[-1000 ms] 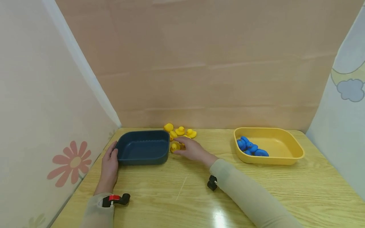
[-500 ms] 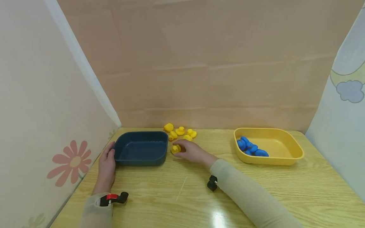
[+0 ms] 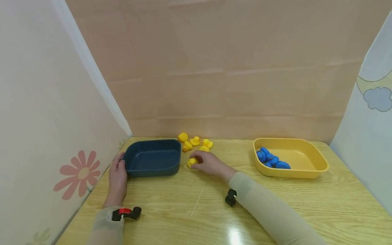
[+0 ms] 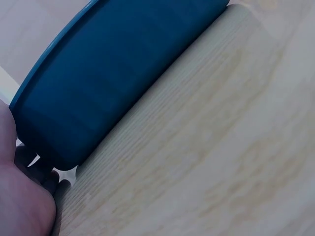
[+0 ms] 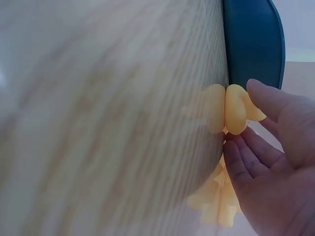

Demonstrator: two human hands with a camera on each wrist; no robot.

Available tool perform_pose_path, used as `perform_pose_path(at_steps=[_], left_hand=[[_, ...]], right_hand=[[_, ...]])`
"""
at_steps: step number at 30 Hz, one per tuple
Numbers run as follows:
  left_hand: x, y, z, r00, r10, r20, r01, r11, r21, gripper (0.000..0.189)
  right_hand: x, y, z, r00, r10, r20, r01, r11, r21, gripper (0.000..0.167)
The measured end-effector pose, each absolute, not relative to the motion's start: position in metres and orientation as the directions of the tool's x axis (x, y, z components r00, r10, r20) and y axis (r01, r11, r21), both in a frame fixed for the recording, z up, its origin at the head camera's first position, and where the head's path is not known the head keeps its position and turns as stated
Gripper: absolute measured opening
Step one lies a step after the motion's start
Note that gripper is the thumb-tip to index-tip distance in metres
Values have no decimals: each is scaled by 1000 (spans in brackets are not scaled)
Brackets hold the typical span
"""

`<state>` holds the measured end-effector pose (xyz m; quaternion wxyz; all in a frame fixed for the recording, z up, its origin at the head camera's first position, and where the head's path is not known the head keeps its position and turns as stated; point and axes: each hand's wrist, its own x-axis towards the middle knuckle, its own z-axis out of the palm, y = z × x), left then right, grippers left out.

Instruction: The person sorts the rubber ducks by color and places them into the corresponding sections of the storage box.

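Note:
My left hand holds the left end of a dark blue plastic tub. In the left wrist view its fingers reach around the lower corner of the tub. To the right of the tub, my right hand pinches a yellow rubber duck that rests on the table. Seen from the right wrist, the thumb lies against one side of the duck and the fingers are at its other side. Several more rubber ducks lie loose just behind.
A yellow tub stands at the right, with several blue ducks heaped at its left end. Behind the wooden table rises a tan backdrop, and pale side panels flank it.
My right fingers have closed around the nearest duck, which has moved slightly toward me, away from the others. The dark blue tub has shifted slightly left with my left hand.

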<state>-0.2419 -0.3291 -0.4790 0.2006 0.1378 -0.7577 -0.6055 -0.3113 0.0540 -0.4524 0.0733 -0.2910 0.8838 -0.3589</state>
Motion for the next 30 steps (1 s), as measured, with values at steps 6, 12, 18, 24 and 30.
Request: perform_pose_path(at_steps=[6,12,18,24,30], left_hand=[[-241,-330,-478,-888,-442,130,29,229,973,56],[-242,-330,-476,-887,-441,135,32,233,972,56],[-243,-328,-476,-893,-431,128,29,227,973,56],[-242,-328,-476,-893,-432,125,28,225,974,56],[-241,-330,-480,-895,-429,118,27,213,977,56]], right_hand=[[-311,55,-451,-839,-536,92,-449,587,-674,34],[-311,58,-444,-861,-479,169,-440,537,-720,33],[-312,52,-430,-862,-446,240,-452,464,-762,34],[-312,38,-418,-857,-438,272,-457,400,-795,35],[-311,22,-414,-847,-461,264,-446,348,-825,34]])
